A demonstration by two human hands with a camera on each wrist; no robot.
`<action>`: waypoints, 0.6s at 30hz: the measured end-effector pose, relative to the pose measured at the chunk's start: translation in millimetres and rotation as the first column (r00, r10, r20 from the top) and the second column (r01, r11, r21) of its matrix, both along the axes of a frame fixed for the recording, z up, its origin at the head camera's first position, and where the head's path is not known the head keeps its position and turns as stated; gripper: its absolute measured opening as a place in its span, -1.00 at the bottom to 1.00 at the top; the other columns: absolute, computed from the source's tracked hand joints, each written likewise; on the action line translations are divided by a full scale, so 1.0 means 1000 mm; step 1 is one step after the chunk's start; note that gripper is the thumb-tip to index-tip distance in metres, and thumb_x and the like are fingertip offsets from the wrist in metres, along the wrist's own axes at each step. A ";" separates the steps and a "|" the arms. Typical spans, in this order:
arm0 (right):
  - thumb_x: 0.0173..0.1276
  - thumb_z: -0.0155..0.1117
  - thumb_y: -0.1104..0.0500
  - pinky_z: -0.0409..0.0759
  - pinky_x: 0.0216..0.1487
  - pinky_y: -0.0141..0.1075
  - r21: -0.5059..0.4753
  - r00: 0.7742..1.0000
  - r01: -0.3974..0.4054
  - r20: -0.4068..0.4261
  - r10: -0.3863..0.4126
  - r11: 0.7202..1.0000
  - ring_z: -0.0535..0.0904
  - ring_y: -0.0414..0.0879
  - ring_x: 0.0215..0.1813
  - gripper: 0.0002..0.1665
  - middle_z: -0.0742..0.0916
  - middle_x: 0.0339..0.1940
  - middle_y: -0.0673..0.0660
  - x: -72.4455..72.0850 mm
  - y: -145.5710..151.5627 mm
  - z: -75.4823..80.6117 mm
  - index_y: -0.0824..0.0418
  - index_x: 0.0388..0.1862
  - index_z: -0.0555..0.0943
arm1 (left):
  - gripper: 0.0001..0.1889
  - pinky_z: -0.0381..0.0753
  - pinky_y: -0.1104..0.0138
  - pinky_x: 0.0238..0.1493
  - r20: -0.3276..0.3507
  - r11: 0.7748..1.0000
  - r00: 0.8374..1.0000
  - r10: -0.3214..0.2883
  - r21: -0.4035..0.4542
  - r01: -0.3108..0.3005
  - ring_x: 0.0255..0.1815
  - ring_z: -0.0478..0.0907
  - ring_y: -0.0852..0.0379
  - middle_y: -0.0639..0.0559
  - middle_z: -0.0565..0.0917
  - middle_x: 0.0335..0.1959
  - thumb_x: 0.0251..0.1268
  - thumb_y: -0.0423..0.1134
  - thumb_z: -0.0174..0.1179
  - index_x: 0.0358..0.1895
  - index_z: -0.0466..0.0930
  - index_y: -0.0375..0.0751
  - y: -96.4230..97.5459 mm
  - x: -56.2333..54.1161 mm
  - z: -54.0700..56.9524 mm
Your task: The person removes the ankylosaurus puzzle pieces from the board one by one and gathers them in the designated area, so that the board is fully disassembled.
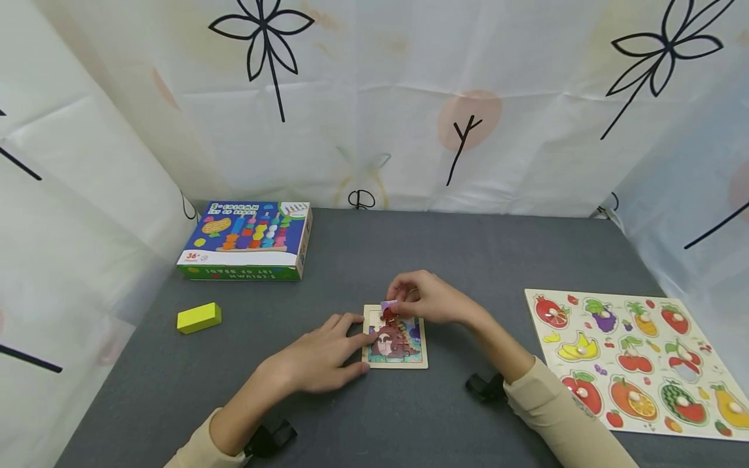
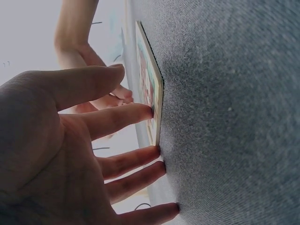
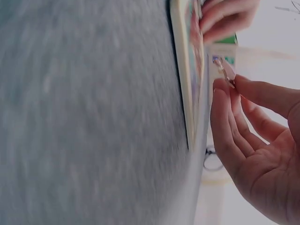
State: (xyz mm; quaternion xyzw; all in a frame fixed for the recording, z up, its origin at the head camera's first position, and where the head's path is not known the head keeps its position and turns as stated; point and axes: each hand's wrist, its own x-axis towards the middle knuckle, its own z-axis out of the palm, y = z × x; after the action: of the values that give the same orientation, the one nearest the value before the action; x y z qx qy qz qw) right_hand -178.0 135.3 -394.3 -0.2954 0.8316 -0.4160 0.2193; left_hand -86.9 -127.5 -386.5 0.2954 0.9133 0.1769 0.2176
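Note:
A small jigsaw puzzle in a pale wooden tray (image 1: pixel 398 366) lies flat on the table, with a brown animal picture filling much of it. My left hand (image 1: pixel 318 356) rests at its left side, fingers spread and fairly straight. In the left wrist view, the index fingertip of that hand (image 2: pixel 61 140) touches the puzzle by the tray's edge (image 2: pixel 159 101). Over the upper part of the tray, my right hand (image 1: pixel 432 298) holds a puzzle piece (image 1: pixel 388 305). Thumb and index finger pinch the piece (image 3: pixel 228 72) above the tray (image 3: pixel 183 70) in the right wrist view.
To the left stands a yellow block (image 1: pixel 199 318), with a colourful bead-set box (image 1: pixel 246 240) behind it. A fruit peg board (image 1: pixel 638 364) lies at the right, close beyond the right forearm. White patterned cloth (image 1: pixel 374 104) walls off the table's back and sides.

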 end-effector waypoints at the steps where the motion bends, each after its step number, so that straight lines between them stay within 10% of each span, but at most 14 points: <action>1: 0.56 0.38 0.27 0.73 -0.08 -0.32 -0.017 1.000 0.002 0.015 -0.002 1.000 0.70 -0.17 -0.21 -0.87 0.77 -0.22 0.14 -0.002 0.004 0.000 0.29 0.00 0.72 | -0.39 0.62 -0.22 0.36 -0.002 1.000 1.000 0.001 -0.002 -0.001 0.63 0.31 -0.18 -0.16 0.31 0.66 0.65 0.07 0.21 0.65 0.43 0.07 0.000 0.000 0.000; 9: 0.55 0.32 0.38 0.84 -0.06 -0.07 -0.086 0.988 0.111 0.117 -0.101 0.990 0.80 -0.04 -0.19 -0.81 0.76 -0.19 0.26 -0.016 0.036 0.000 0.43 0.06 0.68 | -0.37 0.58 -0.24 0.41 0.003 1.000 1.000 0.018 -0.014 -0.018 0.64 0.30 -0.19 -0.16 0.31 0.67 0.64 0.08 0.22 0.66 0.41 0.08 0.002 0.002 0.000; 18: 0.55 0.32 0.39 0.84 -0.10 -0.22 -0.060 0.961 0.219 0.187 -0.205 0.974 0.80 -0.13 -0.24 -0.74 0.80 -0.15 0.33 -0.028 0.064 -0.009 0.54 0.11 0.64 | -0.37 0.56 -0.27 0.43 0.013 1.000 1.000 0.025 -0.013 -0.025 0.66 0.29 -0.20 -0.14 0.29 0.69 0.64 0.08 0.22 0.66 0.41 0.08 0.003 0.002 0.000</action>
State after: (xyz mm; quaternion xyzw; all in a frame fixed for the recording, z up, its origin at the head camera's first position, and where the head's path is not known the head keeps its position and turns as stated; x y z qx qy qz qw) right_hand -206.1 199.6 -403.1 -0.1743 0.8178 -0.4952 0.2356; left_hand -84.5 -125.0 -386.0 0.2814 0.9166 0.1756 0.2232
